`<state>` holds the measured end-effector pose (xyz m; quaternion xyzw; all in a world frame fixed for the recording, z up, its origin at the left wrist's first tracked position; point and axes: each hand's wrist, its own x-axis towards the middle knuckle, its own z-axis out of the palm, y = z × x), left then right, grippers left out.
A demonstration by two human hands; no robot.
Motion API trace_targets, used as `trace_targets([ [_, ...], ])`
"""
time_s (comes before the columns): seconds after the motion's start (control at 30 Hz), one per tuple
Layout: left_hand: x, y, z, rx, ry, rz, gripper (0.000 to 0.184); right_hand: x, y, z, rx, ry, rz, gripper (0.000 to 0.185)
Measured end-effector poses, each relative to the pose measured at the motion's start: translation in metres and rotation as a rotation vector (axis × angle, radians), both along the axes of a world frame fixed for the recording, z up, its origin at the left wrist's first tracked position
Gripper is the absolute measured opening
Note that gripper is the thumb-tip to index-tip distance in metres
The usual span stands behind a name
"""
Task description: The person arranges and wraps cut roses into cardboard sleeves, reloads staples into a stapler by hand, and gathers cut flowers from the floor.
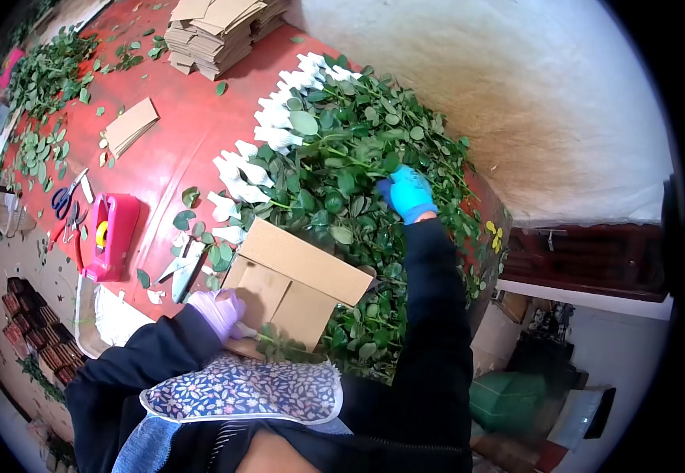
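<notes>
The left hand (216,314) curled closed around the end of 1 leafy stem (279,345), at the near side of 1 open box (308,258). The right hand (410,193) touched the leafy pile (342,201) beyond the box, its grip unclear. White sleeves (241,177) edged the pile; 1 pink tape dispenser (122,236) sat left on the tabletop (171,169).

Brown cardboard box (307,260), open, tilted on red table (189,118), leafy green stems (366,158) heaped alongside, ribbed white sleeves (241,177) on their ends, roughly lined up.
</notes>
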<state>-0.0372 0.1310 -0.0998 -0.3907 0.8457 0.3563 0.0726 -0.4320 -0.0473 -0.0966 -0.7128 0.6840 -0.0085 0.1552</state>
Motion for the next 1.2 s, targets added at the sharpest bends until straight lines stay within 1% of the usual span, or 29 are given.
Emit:
trace_targets([
  [0.03,0.000,0.000,0.002,-0.004,0.010,0.001,0.025,0.011,-0.003,-0.022,0.022,0.228,0.093,0.033],
  [0.07,-0.001,-0.002,0.006,0.009,-0.033,-0.030,0.026,0.015,-0.004,-0.031,0.067,0.245,0.125,0.033],
  [0.13,-0.001,-0.001,0.007,0.021,-0.077,-0.056,0.027,0.028,-0.008,-0.044,0.164,0.177,0.089,0.032],
  [0.17,0.001,-0.001,0.005,0.020,-0.056,-0.056,0.028,0.026,-0.010,-0.061,0.161,0.177,0.090,0.032],
  [0.2,0.003,-0.001,0.004,0.016,-0.036,-0.054,0.030,0.020,-0.014,-0.087,0.080,0.251,0.105,0.029],
  [0.23,0.004,0.000,0.003,0.010,-0.037,-0.049,0.030,0.024,-0.018,-0.092,-0.004,0.325,0.120,0.027],
  [0.27,0.005,0.001,0.001,0.008,-0.020,-0.035,0.031,0.022,-0.019,-0.093,-0.009,0.324,0.125,0.027],
  [0.33,0.008,0.003,-0.001,0.008,-0.005,-0.012,0.033,0.030,-0.017,-0.073,0.094,0.290,0.127,0.033],
  [0.37,0.009,0.004,-0.002,-0.006,0.015,0.001,0.033,0.019,-0.025,-0.088,0.005,0.336,0.158,0.020],
  [0.4,0.010,0.006,-0.004,-0.019,0.037,0.012,0.033,0.016,-0.020,-0.074,-0.078,0.293,0.160,0.019],
  [0.47,0.011,0.009,-0.009,-0.027,0.041,0.021,0.034,0.014,-0.013,-0.034,-0.097,0.313,0.186,0.017],
  [0.53,0.009,0.007,-0.009,-0.040,0.051,0.029,0.034,0.017,0.007,0.021,-0.290,0.238,0.238,0.017],
  [0.6,0.008,0.002,-0.002,0.000,-0.003,-0.003,0.029,0.031,0.029,0.079,-0.273,0.354,0.239,0.018],
  [0.67,0.011,0.004,-0.009,-0.046,0.055,0.004,0.030,0.026,0.059,0.102,-0.684,0.113,0.440,0.016],
  [0.73,0.012,0.002,-0.003,-0.001,0.040,0.027,0.031,0.047,0.098,0.138,-0.542,0.160,0.420,0.018],
  [0.8,0.010,0.001,0.001,-0.005,-0.004,0.045,0.033,0.061,0.135,0.156,-0.148,0.098,0.381,0.018],
  [0.87,0.017,0.013,-0.036,-0.216,0.218,0.185,0.030,0.080,0.173,0.166,-0.029,0.041,0.451,0.018],
  [0.9,0.017,0.011,-0.026,-0.167,0.143,0.147,0.030,0.081,0.189,0.158,0.127,0.050,0.449,0.017],
  [0.93,0.016,0.009,-0.016,-0.116,0.070,0.106,0.030,0.079,0.206,0.146,0.174,-0.017,0.464,0.021],
  [1.0,0.015,0.002,0.001,-0.017,-0.014,0.050,0.033,0.064,0.239,0.105,0.368,-0.088,0.409,0.024],
  [1.03,0.018,0.007,-0.008,-0.108,0.054,0.045,0.032,0.056,0.259,0.085,0.312,-0.128,0.398,0.026],
  [1.07,0.019,0.008,-0.007,-0.078,0.229,0.150,0.027,0.053,0.270,0.075,0.325,-0.137,0.394,0.026],
  [1.13,0.016,0.008,-0.003,0.002,0.291,0.196,0.033,0.046,0.285,0.060,0.538,-0.071,0.356,0.028],
  [1.17,0.016,0.011,-0.008,0.003,0.288,0.192,0.033,0.040,0.291,0.050,0.543,-0.155,0.360,0.031],
  [1.2,0.015,0.014,-0.015,0.033,0.431,0.312,0.035,0.043,0.292,0.050,0.542,-0.158,0.356,0.031],
])
